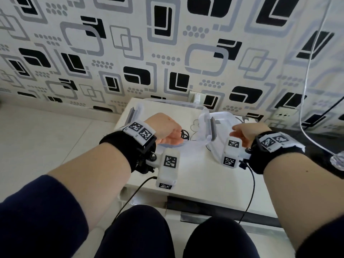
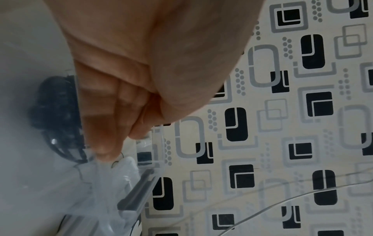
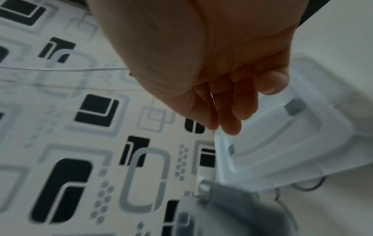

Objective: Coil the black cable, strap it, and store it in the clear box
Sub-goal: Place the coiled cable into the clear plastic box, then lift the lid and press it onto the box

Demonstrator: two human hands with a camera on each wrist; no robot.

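On the white table [image 1: 195, 175] | clear box [image 1: 141, 108] stood at 12 o'clock, open | black cable [image 1: 184, 134] seen coiled inside, at 3 o'clock of left hand [image 1: 165, 130] | left hand over box, fingers curled, grasp cannot be told | lid [image 1: 221, 125] beside box at 3 o'clock | right hand [image 1: 245, 133] relaxed, released, fingertips by lid.

Dark navy sleeves [image 1: 37, 211] pushed up, black wrist straps [image 1: 128, 149], white marker-tagged camera blocks [image 1: 168, 167], thin black cables [image 1: 249, 192]

Patterned wallpaper [image 1: 130, 53] covering wall behind white table [image 1: 195, 183]; thin white cord [image 1: 309, 71] hanging at right; wall socket [image 1: 194, 96] sitting low.
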